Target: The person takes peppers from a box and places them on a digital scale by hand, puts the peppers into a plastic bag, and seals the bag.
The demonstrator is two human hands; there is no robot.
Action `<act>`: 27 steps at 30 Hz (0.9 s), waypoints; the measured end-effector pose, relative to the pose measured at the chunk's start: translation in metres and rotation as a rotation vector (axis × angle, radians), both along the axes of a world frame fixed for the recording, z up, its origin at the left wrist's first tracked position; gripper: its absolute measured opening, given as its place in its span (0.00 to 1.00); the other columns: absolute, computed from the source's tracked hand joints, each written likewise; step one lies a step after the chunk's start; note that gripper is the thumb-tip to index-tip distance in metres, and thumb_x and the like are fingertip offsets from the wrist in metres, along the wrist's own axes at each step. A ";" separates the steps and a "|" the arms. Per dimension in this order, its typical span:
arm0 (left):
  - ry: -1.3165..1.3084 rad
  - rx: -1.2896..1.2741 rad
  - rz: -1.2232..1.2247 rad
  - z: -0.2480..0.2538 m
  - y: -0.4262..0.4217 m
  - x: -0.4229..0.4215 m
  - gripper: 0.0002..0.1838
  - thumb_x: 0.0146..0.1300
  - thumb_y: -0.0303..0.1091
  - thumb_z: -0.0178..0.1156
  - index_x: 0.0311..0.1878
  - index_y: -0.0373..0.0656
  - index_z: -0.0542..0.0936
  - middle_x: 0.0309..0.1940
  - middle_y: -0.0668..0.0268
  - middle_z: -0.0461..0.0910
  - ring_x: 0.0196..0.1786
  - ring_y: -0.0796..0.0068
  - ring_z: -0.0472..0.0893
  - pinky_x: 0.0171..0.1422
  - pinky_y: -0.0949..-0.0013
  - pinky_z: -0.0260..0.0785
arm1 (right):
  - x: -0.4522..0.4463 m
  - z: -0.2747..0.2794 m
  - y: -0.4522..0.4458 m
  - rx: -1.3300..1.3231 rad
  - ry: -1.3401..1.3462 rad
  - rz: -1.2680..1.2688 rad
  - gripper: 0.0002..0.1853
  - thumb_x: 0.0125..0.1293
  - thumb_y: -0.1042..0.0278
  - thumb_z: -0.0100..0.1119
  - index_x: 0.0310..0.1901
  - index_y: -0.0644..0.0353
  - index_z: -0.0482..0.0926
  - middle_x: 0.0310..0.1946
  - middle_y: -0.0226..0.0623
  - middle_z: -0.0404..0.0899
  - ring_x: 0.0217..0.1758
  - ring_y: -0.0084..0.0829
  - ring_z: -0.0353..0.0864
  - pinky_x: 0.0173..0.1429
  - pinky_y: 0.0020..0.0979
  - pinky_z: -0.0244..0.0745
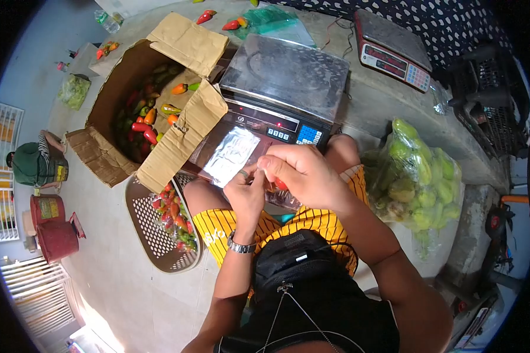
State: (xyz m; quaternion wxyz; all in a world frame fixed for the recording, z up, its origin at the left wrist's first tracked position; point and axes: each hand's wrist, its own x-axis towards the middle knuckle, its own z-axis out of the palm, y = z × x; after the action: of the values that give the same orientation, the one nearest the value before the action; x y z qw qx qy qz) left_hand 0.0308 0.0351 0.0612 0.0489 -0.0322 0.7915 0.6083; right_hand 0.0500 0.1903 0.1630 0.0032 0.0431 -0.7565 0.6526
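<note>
My left hand (245, 195) and my right hand (305, 176) meet in front of the scale, fingers pinched close together. Between and below them shows a clear plastic bag (284, 199) with red chili peppers (281, 185) in it, partly hidden by my right hand. Both hands appear closed on the bag's top. Just beyond my left hand lies a shiny, silvery plastic packet (232, 154). Behind it stands a digital scale (285, 73) with a bare metal plate and a lit display.
An open cardboard box (179, 138) holds red, orange and green peppers. Below it, a plastic basket (141, 220) contains bagged peppers. Bagged green vegetables (421, 176) sit at right; a second scale (391, 50) rests on the ledge. Another person (38, 162) is at far left.
</note>
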 end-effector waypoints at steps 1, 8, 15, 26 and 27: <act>0.097 -0.059 0.007 -0.001 0.001 0.001 0.09 0.66 0.30 0.71 0.44 0.34 0.90 0.30 0.62 0.88 0.32 0.79 0.83 0.38 0.71 0.75 | 0.001 0.002 0.002 0.018 -0.016 -0.008 0.18 0.81 0.62 0.55 0.33 0.67 0.78 0.26 0.32 0.79 0.31 0.19 0.73 0.38 0.28 0.71; 0.589 -0.188 -0.089 0.002 -0.004 -0.017 0.06 0.60 0.24 0.71 0.40 0.36 0.90 0.37 0.58 0.87 0.42 0.64 0.85 0.57 0.61 0.75 | 0.001 0.019 0.013 0.066 -0.016 -0.025 0.15 0.80 0.64 0.55 0.39 0.69 0.82 0.28 0.37 0.82 0.31 0.24 0.78 0.39 0.31 0.74; 0.100 0.323 -0.154 -0.012 -0.024 -0.041 0.11 0.66 0.18 0.66 0.49 0.36 0.90 0.36 0.68 0.87 0.34 0.83 0.79 0.39 0.78 0.70 | 0.003 0.006 0.012 -0.123 -0.132 0.035 0.17 0.82 0.62 0.52 0.37 0.67 0.80 0.26 0.31 0.80 0.30 0.19 0.74 0.37 0.28 0.72; 0.549 -0.364 -0.041 0.012 -0.008 -0.041 0.07 0.58 0.25 0.74 0.40 0.39 0.91 0.38 0.64 0.87 0.46 0.63 0.84 0.54 0.64 0.76 | 0.043 -0.007 0.000 -0.422 -0.304 0.158 0.17 0.85 0.59 0.48 0.38 0.62 0.76 0.30 0.22 0.71 0.35 0.14 0.66 0.41 0.23 0.64; 0.499 -0.342 -0.019 0.012 -0.006 -0.044 0.07 0.54 0.26 0.75 0.37 0.43 0.91 0.40 0.63 0.85 0.54 0.58 0.82 0.62 0.60 0.72 | 0.044 -0.008 -0.003 -0.420 -0.302 0.142 0.17 0.85 0.59 0.48 0.38 0.61 0.75 0.30 0.21 0.69 0.33 0.14 0.64 0.39 0.22 0.62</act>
State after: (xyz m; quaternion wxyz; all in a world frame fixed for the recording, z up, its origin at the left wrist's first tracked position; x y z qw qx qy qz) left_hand -0.0128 0.0291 0.0729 -0.1476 0.1180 0.8703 0.4548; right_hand 0.0939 0.1878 0.1551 -0.1467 -0.0034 -0.5916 0.7928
